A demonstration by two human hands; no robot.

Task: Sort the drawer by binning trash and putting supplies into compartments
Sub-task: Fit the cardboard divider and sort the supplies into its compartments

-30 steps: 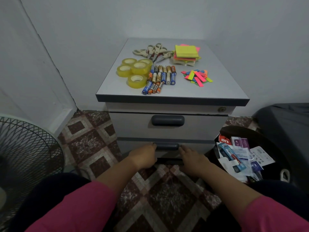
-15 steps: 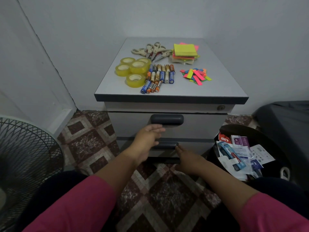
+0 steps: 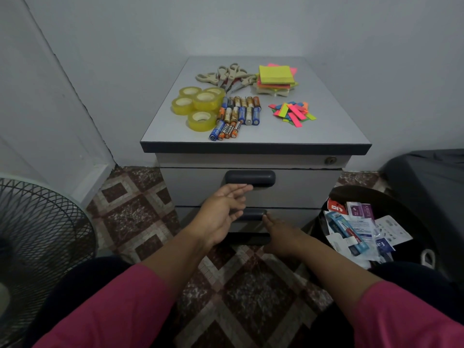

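Your left hand hangs loose and empty under the upper drawer's handle at twelve o'clock, your right hand lies flat by the lower handle; hook the rigid bar mid-span, expecting light sliding.

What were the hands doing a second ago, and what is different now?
Both hands were at the lower drawer handle. The left hand has let go and risen, fingers straight, toward the upper drawer handle. The right hand stays by the lower handle. Tape rolls, batteries, scissors, sticky notes and bin are unchanged.
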